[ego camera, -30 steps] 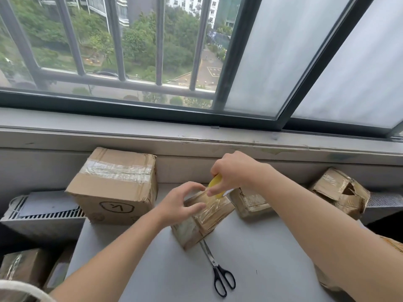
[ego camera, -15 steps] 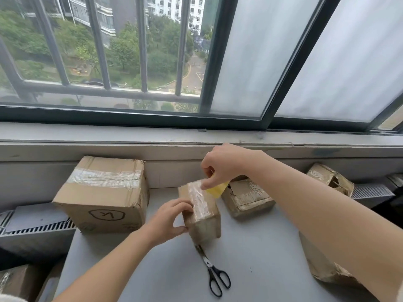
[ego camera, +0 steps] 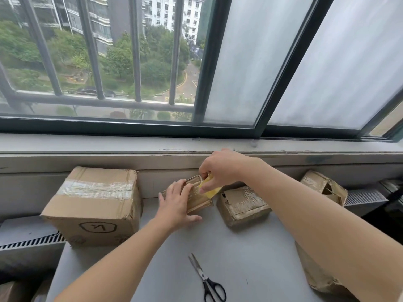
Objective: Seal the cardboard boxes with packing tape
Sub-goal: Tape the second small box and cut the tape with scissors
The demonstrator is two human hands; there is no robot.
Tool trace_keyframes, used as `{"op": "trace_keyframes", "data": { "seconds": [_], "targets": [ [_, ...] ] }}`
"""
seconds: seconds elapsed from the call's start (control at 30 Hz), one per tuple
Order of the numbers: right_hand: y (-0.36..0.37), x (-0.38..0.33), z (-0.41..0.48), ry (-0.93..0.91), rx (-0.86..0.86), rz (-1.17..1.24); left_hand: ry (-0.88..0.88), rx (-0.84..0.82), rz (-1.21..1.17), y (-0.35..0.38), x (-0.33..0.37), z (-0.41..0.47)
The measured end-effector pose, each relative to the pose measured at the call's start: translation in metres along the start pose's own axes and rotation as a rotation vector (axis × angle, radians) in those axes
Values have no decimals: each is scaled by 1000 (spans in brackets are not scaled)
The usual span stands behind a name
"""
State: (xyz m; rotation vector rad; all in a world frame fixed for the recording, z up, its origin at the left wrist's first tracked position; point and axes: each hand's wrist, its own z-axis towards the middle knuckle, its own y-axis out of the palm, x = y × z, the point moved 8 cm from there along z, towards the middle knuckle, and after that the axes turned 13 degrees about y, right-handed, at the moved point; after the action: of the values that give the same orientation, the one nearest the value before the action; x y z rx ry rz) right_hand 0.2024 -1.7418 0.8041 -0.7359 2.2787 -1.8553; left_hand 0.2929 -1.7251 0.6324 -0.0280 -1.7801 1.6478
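At the back of the table [ego camera: 250, 258], just below the window sill, the small box [ego camera: 199, 196] sits between both hands.

Hands: my left hand [ego camera: 176, 205] lies flat on the near side of the small box, fingers straight, pressing it down and gripping nothing. My right hand [ego camera: 220, 171] pinches a yellow item [ego camera: 212, 191] against the box's far right corner. I cannot tell whether it is the tape roll or a smoothing tool.

Progress (judgement):
- large box [ego camera: 96, 203], left: one clear tape strip [ego camera: 96, 189] across the top seam. Counted as sealed.
- small box: glossy tape on its top face, step in hand.
- second small box [ego camera: 242, 203], just right of it: shiny tape on top, but a tear at the upper left corner. May need another strip.
- torn box [ego camera: 322, 186], far right: flap gaping, not sealed.
- crumpled box [ego camera: 314, 271], near right, partly behind my arm: state unclear.

Roughly one or two done, at least two left. Scissors [ego camera: 207, 280] lie closed on the table near me, untouched.

Writing: the large box's front carries a hexagon mark [ego camera: 98, 227] around a K-like character, apparently inverted. The print below is too small to read. No other labels legible.
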Motion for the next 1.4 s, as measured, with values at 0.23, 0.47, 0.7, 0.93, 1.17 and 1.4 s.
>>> {"op": "trace_keyframes", "data": {
  "seconds": [0.23,0.47,0.7,0.93,1.17,1.4],
  "targets": [
    [0,26,-1,51,-22,-40,279,-277,210,-7,30,33],
    [20,25,-7,21,-124,-39,333,-256,-252,8,34,34],
    [44,5,0,-39,-177,-59,347,-355,-347,24,33,0],
    [53,-2,10,-65,-127,-113,219,-235,-391,26,35,-3],
    [58,11,15,23,-128,23,92,33,-611,26,29,-2],
    [68,63,6,490,-121,202,30,96,-662,29,25,5]
  ]
}}
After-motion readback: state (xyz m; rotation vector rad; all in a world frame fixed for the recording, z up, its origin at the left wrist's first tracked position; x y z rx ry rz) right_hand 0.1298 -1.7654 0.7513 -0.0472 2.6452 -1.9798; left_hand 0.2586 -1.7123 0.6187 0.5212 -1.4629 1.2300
